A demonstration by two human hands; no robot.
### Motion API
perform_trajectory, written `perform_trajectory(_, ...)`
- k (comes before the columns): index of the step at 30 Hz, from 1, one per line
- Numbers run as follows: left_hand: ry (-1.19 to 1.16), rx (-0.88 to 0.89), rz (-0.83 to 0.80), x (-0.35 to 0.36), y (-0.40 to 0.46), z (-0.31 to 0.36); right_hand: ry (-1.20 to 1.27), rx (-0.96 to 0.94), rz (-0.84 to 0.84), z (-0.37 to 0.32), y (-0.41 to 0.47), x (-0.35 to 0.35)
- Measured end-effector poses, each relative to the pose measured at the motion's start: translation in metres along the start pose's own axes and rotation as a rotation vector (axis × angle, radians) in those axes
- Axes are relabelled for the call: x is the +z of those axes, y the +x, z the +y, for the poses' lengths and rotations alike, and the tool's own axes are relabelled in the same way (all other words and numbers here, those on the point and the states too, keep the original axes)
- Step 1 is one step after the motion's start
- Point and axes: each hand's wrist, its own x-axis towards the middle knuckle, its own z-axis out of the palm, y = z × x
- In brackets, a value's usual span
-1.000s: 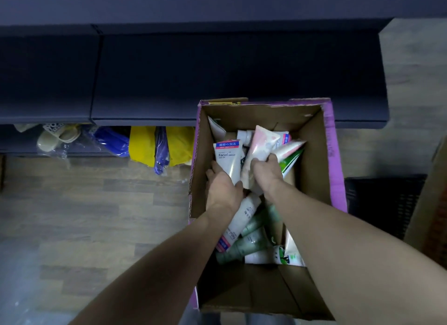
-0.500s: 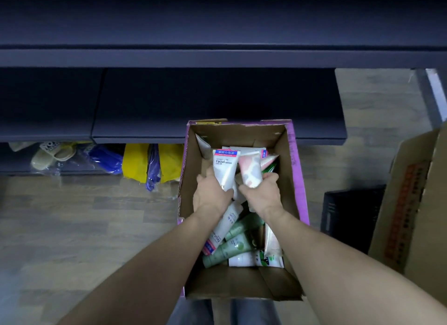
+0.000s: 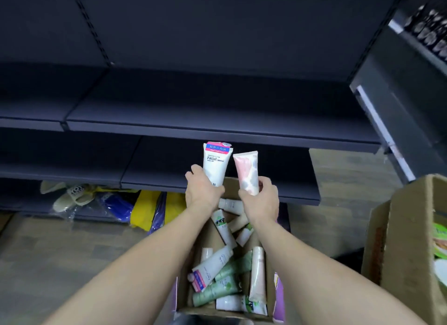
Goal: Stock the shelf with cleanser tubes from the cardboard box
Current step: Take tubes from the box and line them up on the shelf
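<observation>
Left hand (image 3: 202, 191): fingers wrapped round the lower end of a white plastic tube with a red-and-blue label band reading "Facial" (image 3: 216, 163), held upright, crimped end up.

Right hand (image 3: 261, 199): fingers closed round the lower part of a pale pink and white plastic tube (image 3: 247, 172), also upright, leaning a little to the left at its top. The two tubes stand side by side, near but apart.

Both tubes are raised clear of the open brown cardboard box with purple outer sides (image 3: 209, 237), in front of the dark blue-grey metal shelf boards (image 3: 217, 116). No goods show on the boards in view.

Box contents: a loose heap of white, green and pink tubes (image 3: 227, 276), lying crosswise over each other.

Handling note, as judged: carry both tubes forward over the lip of a board and set them down on their cap ends, labels facing out, one hand at a time so neither tips the other. Start at one end of the board, leaving room for the many tubes left. Soft tubes dent; a light grip low down suits.

Surroundings: a second brown cardboard box (image 3: 408, 240) at right; yellow and blue plastic-wrapped goods (image 3: 150, 206) on the floor beneath the lowest board.
</observation>
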Motion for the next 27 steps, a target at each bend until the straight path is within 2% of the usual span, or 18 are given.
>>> perform_trajectory(11,-0.170,0.168,0.242,-0.102,-0.011,0.076,0.157,-0.199,0.154,-0.124,-0.014,-0.067)
perform_trajectory(27,-0.355,0.433,0.467,-0.271,-0.001,0.185,0.277,-0.506,0.321,-0.318,-0.014,-0.145)
